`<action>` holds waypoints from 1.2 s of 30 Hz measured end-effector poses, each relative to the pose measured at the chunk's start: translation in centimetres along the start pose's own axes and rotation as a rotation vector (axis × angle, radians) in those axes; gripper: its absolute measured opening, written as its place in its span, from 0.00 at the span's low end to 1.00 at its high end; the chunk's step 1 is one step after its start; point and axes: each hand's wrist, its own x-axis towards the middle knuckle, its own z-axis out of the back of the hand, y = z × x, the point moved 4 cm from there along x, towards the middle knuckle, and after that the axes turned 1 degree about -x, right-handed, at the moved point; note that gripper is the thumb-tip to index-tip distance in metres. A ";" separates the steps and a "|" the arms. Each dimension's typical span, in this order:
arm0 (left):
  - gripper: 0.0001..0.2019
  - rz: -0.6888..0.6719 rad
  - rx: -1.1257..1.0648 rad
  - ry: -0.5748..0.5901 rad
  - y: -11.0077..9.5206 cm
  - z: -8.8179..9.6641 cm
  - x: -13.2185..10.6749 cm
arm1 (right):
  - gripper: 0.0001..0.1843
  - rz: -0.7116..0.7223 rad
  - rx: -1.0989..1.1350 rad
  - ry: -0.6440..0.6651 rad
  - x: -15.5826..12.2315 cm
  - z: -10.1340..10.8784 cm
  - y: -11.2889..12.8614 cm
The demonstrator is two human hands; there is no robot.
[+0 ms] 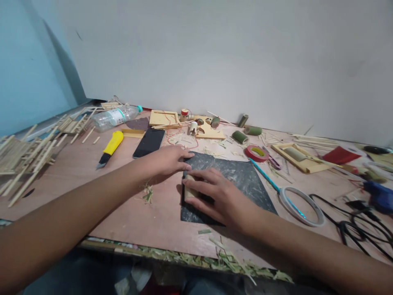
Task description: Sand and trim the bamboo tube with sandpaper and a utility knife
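A dark sheet of sandpaper (242,176), dusted with pale powder, lies flat on the table in front of me. On its left part rests a short pale bamboo tube (190,189), with the fingers of my right hand (219,192) wrapped over it. My left hand (167,159) lies at the sheet's upper left edge, fingers stretched out, fingertips on the paper's border. Some of the tube is hidden beneath my right fingers. A small tuft of green shavings (147,194) sits below my left wrist.
Left of the sheet are a yellow utility knife (112,145), a phone (149,143) and a plastic bottle (115,116). Bamboo-stick structures (33,151) stand far left. Behind are green bamboo pieces (239,137); rightward, red tape (257,153), a white tape roll (302,207) and black cable (353,229).
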 end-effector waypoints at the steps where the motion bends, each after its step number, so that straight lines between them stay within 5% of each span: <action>1: 0.25 0.006 -0.002 -0.005 0.0 0.0 0.0 | 0.14 0.022 0.014 0.037 -0.1 0.0 1.0; 5: 0.26 0.018 -0.009 -0.017 0.0 0.0 0.0 | 0.17 0.116 0.064 0.206 -0.9 0.0 4.9; 8: 0.25 0.016 -0.008 -0.008 -0.1 0.0 -0.1 | 0.20 0.192 0.122 0.255 -1.4 0.2 5.6; 13: 0.25 -0.008 -0.007 -0.006 -0.4 0.1 -0.2 | 0.16 -0.028 0.051 -0.129 -0.8 1.4 0.1; 15: 0.24 -0.017 -0.008 -0.011 -0.3 0.0 -0.1 | 0.16 -0.097 0.014 -0.176 -0.5 1.1 -1.9; 18: 0.24 -0.020 -0.012 -0.019 0.2 -0.3 0.0 | 0.16 -0.090 0.011 -0.120 -0.1 0.4 -2.2; 27: 0.27 -0.023 -0.026 -0.031 1.1 -0.6 0.3 | 0.20 0.133 0.218 0.227 -1.0 0.4 4.6; 33: 0.26 -0.006 -0.026 -0.015 1.0 -0.5 0.3 | 0.15 -0.022 0.092 -0.107 -0.7 0.9 -0.4; 36: 0.27 -0.009 -0.028 0.001 1.1 -0.4 0.4 | 0.15 -0.046 0.033 -0.126 -0.6 0.4 -2.0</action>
